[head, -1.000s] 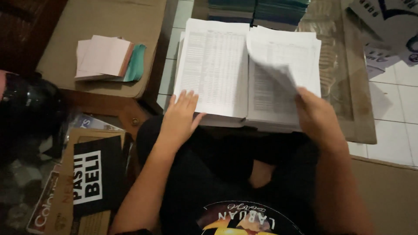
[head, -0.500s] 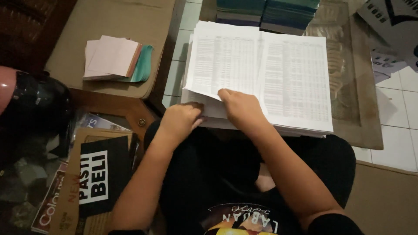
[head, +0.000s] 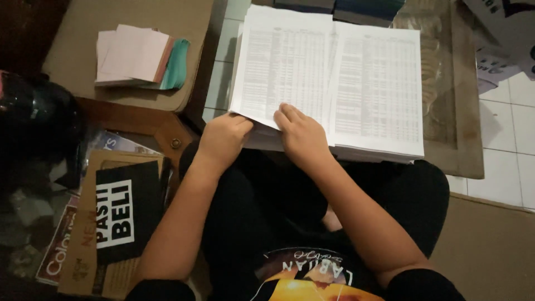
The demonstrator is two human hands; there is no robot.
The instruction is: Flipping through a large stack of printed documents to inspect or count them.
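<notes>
seated on the floor, a person's left hand (head: 223, 139) pinches the near corner of a thick stack of printed table sheets (head: 329, 78) (white, matte paper), right hand (head: 301, 134) flat, fingers spread, beside pink and teal pads (head: 139, 56) and a brown cardboard box with a black label (head: 114, 214).

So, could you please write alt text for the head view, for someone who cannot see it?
A seated person's left hand and right hand rest on the near edge of a thick open stack of printed table sheets on their lap. A small pile of pink and teal paper lies on a brown surface to the left.
</notes>
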